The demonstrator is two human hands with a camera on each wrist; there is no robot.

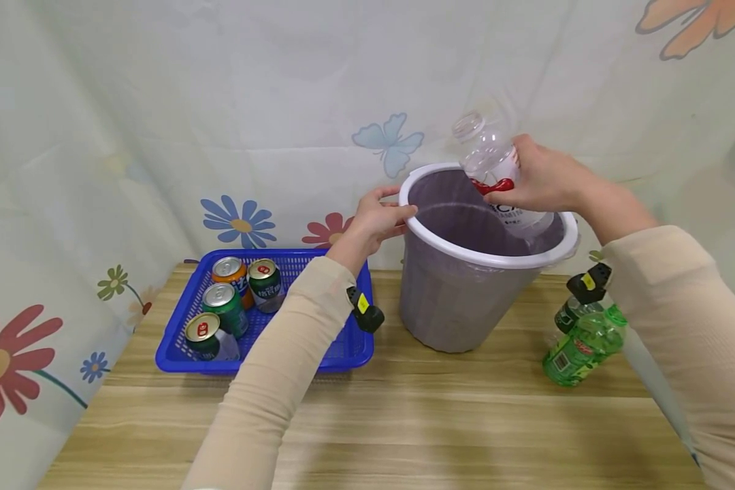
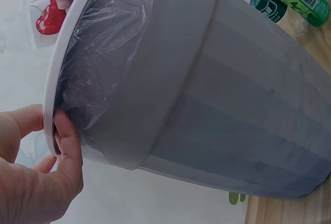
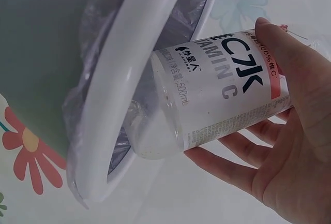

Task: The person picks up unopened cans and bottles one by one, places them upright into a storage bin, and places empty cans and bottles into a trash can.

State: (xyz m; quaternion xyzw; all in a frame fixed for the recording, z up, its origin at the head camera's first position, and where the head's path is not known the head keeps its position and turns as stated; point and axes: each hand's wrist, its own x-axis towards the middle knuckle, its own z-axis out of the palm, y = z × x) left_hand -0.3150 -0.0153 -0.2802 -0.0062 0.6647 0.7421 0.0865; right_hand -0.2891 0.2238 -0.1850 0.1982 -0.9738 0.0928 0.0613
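Note:
A grey trash can (image 1: 459,299) with a white rim and a thin clear liner stands on the table, tilted slightly in the head view. My left hand (image 1: 380,216) pinches its rim on the left side, thumb on one face and fingers on the other. Above the can's opening, my right hand (image 1: 548,178) grips a clear plastic bottle (image 3: 217,84) with a white label and red cherries. The bottle is uncapped, as far as its neck shows, and leans with its base lowered inside the rim. In the left wrist view only the cherry print and some right fingers show.
On the left, a blue plastic basket (image 1: 184,299) holds several drink cans (image 1: 225,309). To the right of the trash can, a green-labelled bottle (image 1: 578,350) and another bottle (image 1: 568,316) stand partly behind the right forearm. A flower-printed curtain (image 1: 318,88) hangs behind the wooden table (image 1: 392,422).

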